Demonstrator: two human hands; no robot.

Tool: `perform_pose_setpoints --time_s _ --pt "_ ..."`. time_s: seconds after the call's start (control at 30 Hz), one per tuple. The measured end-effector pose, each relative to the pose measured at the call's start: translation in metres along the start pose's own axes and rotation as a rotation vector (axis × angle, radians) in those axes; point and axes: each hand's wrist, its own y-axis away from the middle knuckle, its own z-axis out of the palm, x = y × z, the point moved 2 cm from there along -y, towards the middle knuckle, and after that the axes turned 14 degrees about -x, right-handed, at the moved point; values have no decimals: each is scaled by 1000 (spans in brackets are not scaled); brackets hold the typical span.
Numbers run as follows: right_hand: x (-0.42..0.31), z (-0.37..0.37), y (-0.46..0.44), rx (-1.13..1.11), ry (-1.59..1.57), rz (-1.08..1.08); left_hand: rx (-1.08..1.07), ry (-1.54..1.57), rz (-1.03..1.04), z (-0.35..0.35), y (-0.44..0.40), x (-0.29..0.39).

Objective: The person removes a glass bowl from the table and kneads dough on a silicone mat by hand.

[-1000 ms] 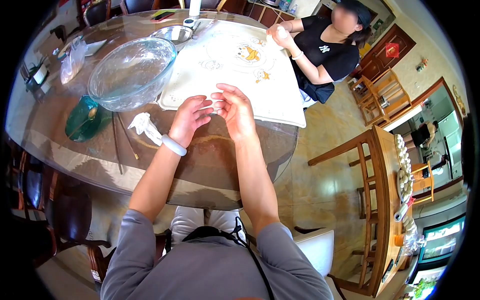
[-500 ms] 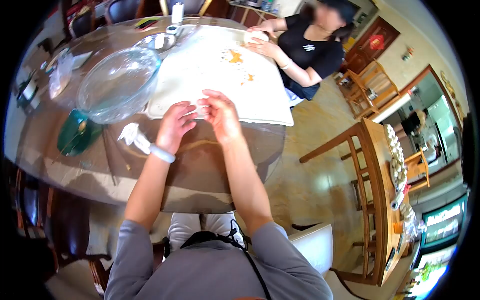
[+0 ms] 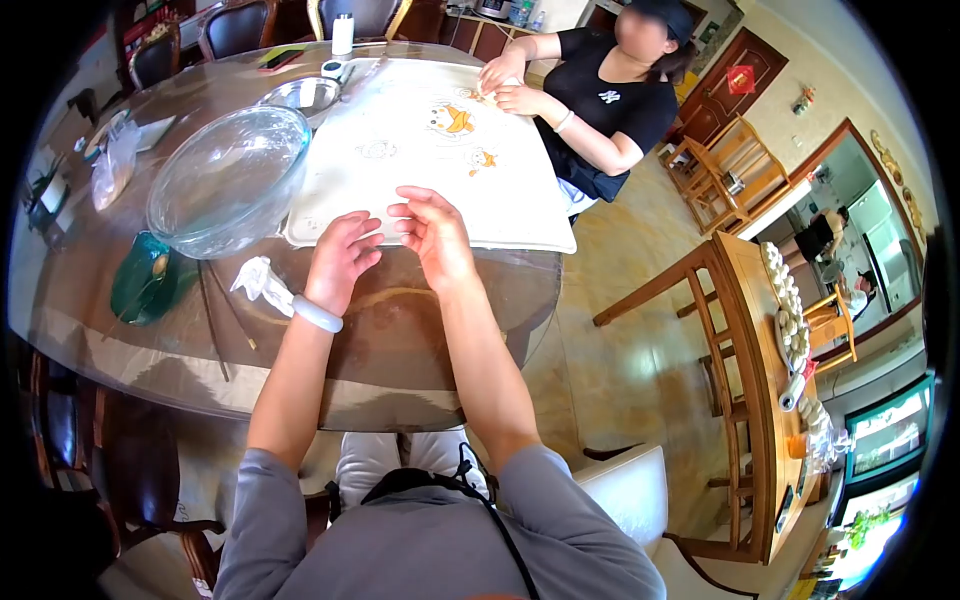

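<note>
- Fingers of both bare hands are loosely curled around nothing, left hand (image 3: pixel 345 258) and right hand (image 3: pixel 436 240) facing each other with a narrow gap between their fingertips
- Glossy brown table (image 3: pixel 385 325) beneath them, the forearms reaching over its near edge
- White mat (image 3: pixel 400 190) with orange cartoon prints on the table, its near edge just by the wearer's fingertips; whether any finger touches it, I cannot tell
- Co-worker (image 3: pixel 630 110) in a black top at the mat's far right corner, where most has changed: a second ago a white lump was held up there, then lay under both palms, and now the co-worker's hands (image 3: pixel 522 100) are apart and low at the mat, what lies between them mostly hidden
- So the handling is all at that corner, while the wearer's hands keep their empty, cupped pose
- Clear glass bowl (image 3: pixel 255 215) beside the mat's left edge, the smaller metal bowl (image 3: pixel 305 95) behind it
- Green dish (image 3: pixel 140 295) nearer the wearer, well apart from the mat
- Crumpled white cloth or paper (image 3: pixel 262 280) just beside the left wrist
</note>
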Motion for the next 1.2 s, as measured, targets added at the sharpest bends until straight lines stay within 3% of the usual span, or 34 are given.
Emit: perform_pose_setpoints --time_s 0.33,0.47,0.73,1.2 --pt "-10 -18 1 124 -11 -69 -16 -1 26 -4 1 0" --pt "2 -27 -2 66 -31 -130 -80 41 70 -14 0 -10" --pt "-1 -16 -1 52 -29 -56 -37 12 -45 -8 -5 -5" --pt "4 -10 -3 50 1 -17 -13 6 -24 -4 -2 -4"
